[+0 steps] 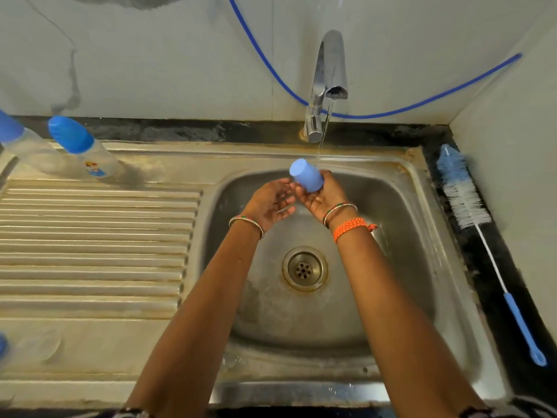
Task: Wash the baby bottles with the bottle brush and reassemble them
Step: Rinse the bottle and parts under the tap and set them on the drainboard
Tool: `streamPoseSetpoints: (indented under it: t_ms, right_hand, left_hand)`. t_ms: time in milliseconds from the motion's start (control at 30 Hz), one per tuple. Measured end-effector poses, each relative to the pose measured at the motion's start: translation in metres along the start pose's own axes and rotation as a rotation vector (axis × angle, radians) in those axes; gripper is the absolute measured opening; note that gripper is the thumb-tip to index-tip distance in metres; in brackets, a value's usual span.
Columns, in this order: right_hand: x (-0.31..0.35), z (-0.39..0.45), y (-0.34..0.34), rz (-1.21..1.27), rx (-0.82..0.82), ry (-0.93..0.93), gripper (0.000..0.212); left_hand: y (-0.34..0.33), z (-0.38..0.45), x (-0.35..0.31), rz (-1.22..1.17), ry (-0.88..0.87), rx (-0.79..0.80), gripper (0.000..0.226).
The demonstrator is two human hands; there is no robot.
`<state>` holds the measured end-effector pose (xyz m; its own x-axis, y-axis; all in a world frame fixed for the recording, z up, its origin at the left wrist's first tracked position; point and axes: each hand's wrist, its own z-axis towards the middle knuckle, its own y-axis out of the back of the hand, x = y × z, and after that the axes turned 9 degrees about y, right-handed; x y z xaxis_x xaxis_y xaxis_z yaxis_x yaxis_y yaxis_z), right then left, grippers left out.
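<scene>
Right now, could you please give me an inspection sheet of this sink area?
Surface: steel sink, stained; tap running.
Job's things: blue cap under the stream; two capped bottles on the drainboard; bottle brush on the right ledge.
Clutter: blurred item at lower left, unclear.
Hands: right hand grips the cap; left hand open beside it.
Cables: blue hose along the wall.
Surroundings: marked wall.

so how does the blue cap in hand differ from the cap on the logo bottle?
The held cap is off its bottle, gripped by the right hand under the tap's stream; the logo bottle keeps its cap fitted, standing on the drainboard, away from the water. Both are blue plastic.
</scene>
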<state>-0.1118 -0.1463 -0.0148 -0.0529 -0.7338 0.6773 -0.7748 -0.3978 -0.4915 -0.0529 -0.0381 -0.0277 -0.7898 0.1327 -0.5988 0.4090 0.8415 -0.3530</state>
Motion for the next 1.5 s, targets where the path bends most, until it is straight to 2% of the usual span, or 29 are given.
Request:
streamPoseSetpoints:
  t_ms: [133,233,300,400,467,633,733,800,867,1000,1100,1133,1200,1267,1333,1400,1467,1500]
  right_hand:
    - [-0.004,0.005,0.007,-0.017,-0.028,-0.057,0.035]
    - [-0.006,0.002,0.009,-0.101,0.026,-0.035,0.033]
    - [-0.010,0.003,0.008,-0.350,0.041,0.102,0.028]
    - [-0.016,0.008,0.011,-0.711,0.030,0.369,0.034]
    - [-0.019,0.011,0.016,-0.874,0.010,0.471,0.038]
    - [-0.016,0.010,0.013,-1.054,0.049,0.619,0.039]
    - [-0.014,0.006,0.009,-1.106,0.039,0.813,0.034]
    - [-0.023,0.010,0.017,-1.247,0.070,0.824,0.035]
    - [-0.034,0.011,0.029,-1.387,0.073,0.715,0.032]
    - [-0.026,0.006,0.016,-1.234,0.038,0.865,0.026]
    - [-0.018,0.004,0.009,-1.326,0.068,0.727,0.022]
    - [-0.018,0.000,0.005,-1.256,0.046,0.776,0.022]
    - [-0.012,-0.015,-0.007,-1.039,-0.036,1.003,0.020]
    - [-0.004,-0.028,-0.016,-0.864,-0.106,1.047,0.015]
    - [0.005,-0.036,-0.024,-0.596,-0.112,0.780,0.007]
    - [0.012,-0.040,-0.024,-0.287,-0.093,0.457,0.023]
    - [0.014,-0.047,-0.020,-0.201,-0.111,0.312,0.041]
    - [0.015,-0.051,-0.019,-0.248,-0.118,0.307,0.043]
  left_hand:
    - [0.004,-0.002,-0.001,0.072,-0.024,0.037,0.021]
    - [0.010,0.000,0.001,0.041,-0.004,0.013,0.022]
    - [0.014,0.001,0.005,0.015,0.032,-0.050,0.017]
    - [0.020,0.005,0.013,0.000,0.088,-0.119,0.017]
    - [0.022,0.007,0.018,-0.016,0.108,-0.119,0.019]
    - [0.024,0.008,0.023,-0.045,0.125,-0.129,0.020]
    - [0.025,0.010,0.022,-0.056,0.118,-0.127,0.019]
    - [0.025,0.010,0.021,-0.054,0.112,-0.136,0.020]
    - [0.024,0.010,0.022,-0.051,0.114,-0.139,0.020]
    - [0.025,0.011,0.020,-0.061,0.105,-0.149,0.020]
    - [0.023,0.010,0.026,-0.106,0.130,-0.165,0.021]
    - [0.021,0.009,0.026,-0.150,0.134,-0.168,0.021]
    - [0.020,0.010,0.023,-0.248,0.114,-0.142,0.026]
    - [0.018,0.006,0.019,-0.262,0.099,-0.072,0.033]
    - [0.009,-0.004,0.009,-0.247,0.087,0.033,0.037]
    - [-0.004,-0.015,-0.001,-0.188,0.054,0.172,0.037]
    - [-0.023,-0.030,-0.009,-0.038,-0.005,0.275,0.031]
    - [-0.032,-0.032,-0.010,0.061,-0.066,0.273,0.024]
